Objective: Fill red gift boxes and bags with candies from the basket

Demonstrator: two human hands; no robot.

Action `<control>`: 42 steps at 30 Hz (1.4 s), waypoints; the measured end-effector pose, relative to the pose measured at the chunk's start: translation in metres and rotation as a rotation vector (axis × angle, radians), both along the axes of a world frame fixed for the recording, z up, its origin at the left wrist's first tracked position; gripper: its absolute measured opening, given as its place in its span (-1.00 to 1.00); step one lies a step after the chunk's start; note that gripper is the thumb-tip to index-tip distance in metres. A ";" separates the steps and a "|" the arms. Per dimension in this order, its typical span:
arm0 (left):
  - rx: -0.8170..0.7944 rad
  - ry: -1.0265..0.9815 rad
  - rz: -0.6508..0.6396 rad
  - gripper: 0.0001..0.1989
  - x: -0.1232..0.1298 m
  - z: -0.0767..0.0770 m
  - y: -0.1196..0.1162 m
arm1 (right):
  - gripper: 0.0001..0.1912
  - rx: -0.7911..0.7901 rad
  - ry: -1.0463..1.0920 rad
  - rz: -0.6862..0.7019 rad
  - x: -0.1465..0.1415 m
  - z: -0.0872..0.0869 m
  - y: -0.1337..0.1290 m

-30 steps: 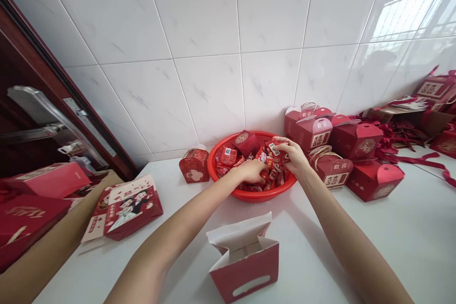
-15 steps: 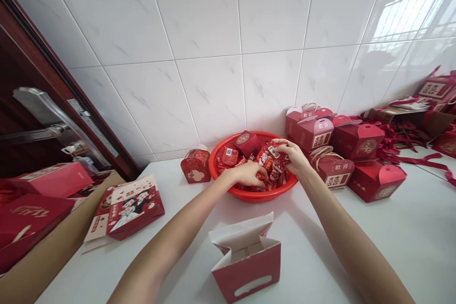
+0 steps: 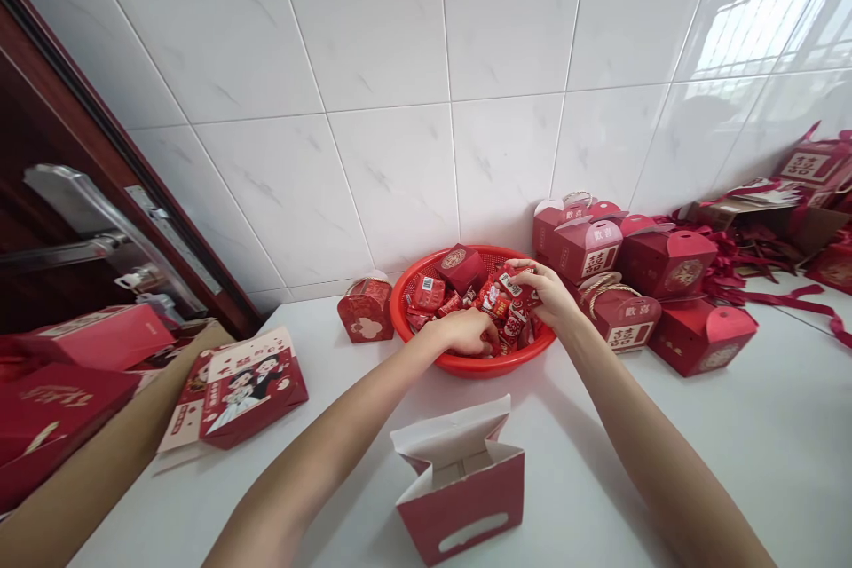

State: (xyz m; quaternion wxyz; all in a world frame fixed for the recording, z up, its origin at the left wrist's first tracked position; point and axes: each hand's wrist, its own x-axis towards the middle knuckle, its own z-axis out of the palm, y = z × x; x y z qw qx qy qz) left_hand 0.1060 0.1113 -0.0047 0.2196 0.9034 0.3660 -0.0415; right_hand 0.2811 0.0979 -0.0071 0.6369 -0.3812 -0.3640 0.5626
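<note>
A red plastic basket holds several red wrapped candies and a small dark red box. My left hand reaches into its near side, fingers curled down among the wrappers; whatever they grip is hidden. At the basket's right side, my right hand pinches a red candy packet with a white barcode label. Nearer to me, between my forearms, a red paper box with a white inside stands with its top unfolded and an oval handle slot in front.
Several closed red gift boxes are stacked to the right, with dark red ribbons beyond. A small box stands left of the basket. Another person's forearm extends beside a printed box. A tiled wall rises behind.
My left hand has shifted slightly and dipped a little deeper among the candies, its fingers more curled. My right hand stays nearly still with the packet.
</note>
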 end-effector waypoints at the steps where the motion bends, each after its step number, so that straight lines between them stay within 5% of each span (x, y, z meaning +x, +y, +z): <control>1: 0.013 -0.042 0.022 -0.76 0.001 0.000 0.000 | -0.65 0.000 -0.006 -0.003 0.000 0.000 0.000; 6: 0.114 -0.361 0.206 -0.63 -0.009 0.005 -0.002 | -0.58 -0.005 -0.021 0.007 0.001 0.002 -0.002; 11: -0.031 -0.818 0.344 -0.63 -0.029 0.010 -0.016 | -0.56 -0.012 -0.007 0.133 -0.002 0.009 -0.010; 17: -0.057 -0.934 0.426 -0.59 -0.036 0.013 -0.037 | -0.60 0.029 -0.074 0.365 -0.009 0.021 -0.025; 22: -0.053 -1.049 0.477 -0.61 -0.038 0.020 -0.052 | -0.68 0.055 -0.168 0.462 -0.019 0.039 -0.042; 29: -0.024 -1.182 0.483 -0.64 -0.040 0.032 -0.073 | -0.56 0.087 -0.217 0.546 -0.033 0.048 -0.063; 38: -0.165 -1.105 0.426 -0.53 -0.084 0.067 -0.102 | -0.61 0.229 -0.308 0.476 -0.032 0.056 -0.080; 42: -0.170 -0.932 0.387 -0.48 -0.097 0.079 -0.116 | -0.79 0.625 -0.649 0.036 -0.038 0.059 -0.093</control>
